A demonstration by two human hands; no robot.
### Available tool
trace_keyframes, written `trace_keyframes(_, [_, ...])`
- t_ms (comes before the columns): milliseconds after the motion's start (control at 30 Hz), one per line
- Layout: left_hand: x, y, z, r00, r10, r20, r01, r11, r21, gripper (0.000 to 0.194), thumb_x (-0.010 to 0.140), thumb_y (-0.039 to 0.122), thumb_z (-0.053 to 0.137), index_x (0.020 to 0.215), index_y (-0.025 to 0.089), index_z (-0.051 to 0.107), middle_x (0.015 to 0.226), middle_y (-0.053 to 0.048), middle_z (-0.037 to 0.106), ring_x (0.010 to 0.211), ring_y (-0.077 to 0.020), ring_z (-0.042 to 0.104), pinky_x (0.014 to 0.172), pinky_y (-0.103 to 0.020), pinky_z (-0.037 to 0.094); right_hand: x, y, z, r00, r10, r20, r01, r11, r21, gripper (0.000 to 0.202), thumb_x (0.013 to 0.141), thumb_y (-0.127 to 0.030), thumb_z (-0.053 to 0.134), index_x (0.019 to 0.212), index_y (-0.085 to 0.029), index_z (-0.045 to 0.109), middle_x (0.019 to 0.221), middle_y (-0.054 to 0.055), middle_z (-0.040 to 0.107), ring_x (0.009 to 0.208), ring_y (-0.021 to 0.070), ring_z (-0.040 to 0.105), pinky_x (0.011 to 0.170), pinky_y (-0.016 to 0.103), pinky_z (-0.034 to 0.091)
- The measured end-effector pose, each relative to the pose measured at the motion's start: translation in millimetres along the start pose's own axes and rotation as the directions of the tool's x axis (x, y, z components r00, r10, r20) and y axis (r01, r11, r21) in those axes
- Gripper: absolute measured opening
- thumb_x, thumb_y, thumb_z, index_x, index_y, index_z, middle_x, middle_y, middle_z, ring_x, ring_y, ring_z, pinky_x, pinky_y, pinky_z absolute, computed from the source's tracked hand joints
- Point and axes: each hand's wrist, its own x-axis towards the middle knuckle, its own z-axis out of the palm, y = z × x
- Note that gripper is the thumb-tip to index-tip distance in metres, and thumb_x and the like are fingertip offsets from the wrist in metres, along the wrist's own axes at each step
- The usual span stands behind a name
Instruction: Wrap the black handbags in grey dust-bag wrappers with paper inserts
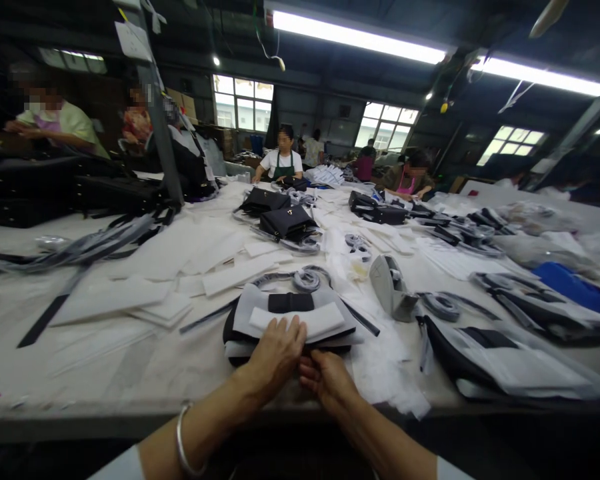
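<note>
The handbag [230,331] is lying on the near edge of the worktable [145,407], directly before the wearer. As to progress, a pale grey sheet [245,305] is already covering much of its upper face, a white foam strip [325,320] is lying across that, and a coiled strap [307,279] is sitting behind in clear wrapping. The layers at the near edge are standing apart, so the work there appears unfinished. The left hand [275,350] is resting open on the foam strip, fingers nearly straight, with no grip showing. The right hand [333,380] is half curling at the bag's near edge; whether it is pinching anything cannot be told. To the right, a tape dispenser [393,293] is standing, with a second padded bag [495,363] lying beyond it. Loose foam sheets [115,298] are spreading to the left, and black handbags [287,221] are sitting farther up the table. Across the room, a co-worker in a green apron [283,167] is facing this way, while fluorescent tubes [357,37] are burning overhead and windows [243,103] are admitting daylight.
</note>
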Motion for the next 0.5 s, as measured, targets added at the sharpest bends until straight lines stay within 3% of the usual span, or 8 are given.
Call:
trace_keyframes(133, [-15,19,27.6,0.991,-0.066,-0.114,0.075,0.994,0.080,0.050,0.097,0.013,0.042,0.146,0.006,0.042,0.149,-0.024,0.045,0.132,-0.0380,0.051,0.104,-0.055,0.045,-15,-8,-9,0.999,0.019,0.033,-0.014,0.987,-0.159,0.015,0.088,-0.025,0.063,0.079,-0.013,0.061,0.064,0.005,0.068,0.045,0.0127,0.062,0.041,0.020,0.049])
trace_keyframes(200, [-17,18,33.3,0.987,-0.047,-0.157,0.065,0.992,0.108,0.049,0.097,0.014,0.042,0.145,0.006,0.043,0.148,-0.023,0.047,0.131,-0.0367,0.052,0.104,-0.053,0.045,-28,-17,-18,0.990,-0.099,0.098,0.130,0.913,-0.387,0.024,0.086,-0.034,0.066,0.076,-0.013,0.063,0.065,0.006,0.069,0.043,0.0142,0.061,0.038,0.023,0.048])
trace_keyframes(233, [-17,17,34.5,0.984,-0.034,-0.173,0.056,0.991,0.122,0.048,0.097,0.013,0.042,0.144,0.006,0.045,0.146,-0.022,0.049,0.129,-0.0362,0.054,0.103,-0.052,0.046,-34,-22,-22,0.961,-0.227,0.160,0.278,0.811,-0.514,0.026,0.087,-0.038,0.066,0.076,-0.014,0.064,0.065,0.005,0.069,0.043,0.0145,0.060,0.039,0.024,0.048])
trace_keyframes(267, [-16,16,34.9,0.982,-0.021,-0.186,0.047,0.990,0.136,0.048,0.096,0.013,0.043,0.143,0.006,0.046,0.145,-0.022,0.051,0.128,-0.0360,0.055,0.102,-0.051,0.047,-39,-28,-26,0.888,-0.384,0.255,0.455,0.647,-0.612,0.027,0.088,-0.040,0.065,0.077,-0.016,0.065,0.067,0.004,0.069,0.046,0.0152,0.062,0.044,0.025,0.051])
trace_keyframes(333, [-13,14,34.7,0.979,0.000,-0.205,0.034,0.987,0.160,0.046,0.095,0.012,0.043,0.141,0.005,0.049,0.142,-0.023,0.054,0.124,-0.0364,0.058,0.099,-0.051,0.049,-46,-40,-33,0.607,-0.617,0.501,0.736,0.199,-0.647,0.022,0.092,-0.036,0.060,0.085,-0.018,0.070,0.077,0.005,0.073,0.065,0.0190,0.070,0.064,0.031,0.059])
trace_keyframes(400, [-9,14,33.9,0.977,0.006,-0.215,0.033,0.983,0.178,0.046,0.095,0.011,0.041,0.139,0.002,0.050,0.139,-0.026,0.055,0.121,-0.0378,0.060,0.096,-0.053,0.050,-46,-49,-37,0.328,-0.621,0.712,0.810,-0.203,-0.550,0.021,0.094,-0.024,0.055,0.103,-0.021,0.073,0.098,0.008,0.075,0.096,0.0242,0.070,0.092,0.041,0.056])
trace_keyframes(433, [-8,14,33.4,0.976,0.008,-0.217,0.033,0.982,0.184,0.046,0.094,0.009,0.040,0.138,0.000,0.050,0.138,-0.028,0.055,0.119,-0.0386,0.061,0.094,-0.054,0.051,-44,-52,-38,0.255,-0.567,0.783,0.795,-0.337,-0.504,0.028,0.093,-0.018,0.053,0.113,-0.022,0.071,0.111,0.009,0.074,0.110,0.0259,0.066,0.102,0.046,0.050])
trace_keyframes(500, [-8,14,31.9,0.976,0.017,-0.217,0.025,0.982,0.186,0.046,0.093,0.006,0.038,0.136,-0.003,0.050,0.137,-0.030,0.055,0.118,-0.0390,0.062,0.094,-0.054,0.051,-37,-53,-39,0.240,-0.451,0.860,0.740,-0.488,-0.463,0.044,0.091,-0.010,0.051,0.132,-0.023,0.062,0.131,0.008,0.067,0.129,0.0268,0.056,0.115,0.052,0.037])
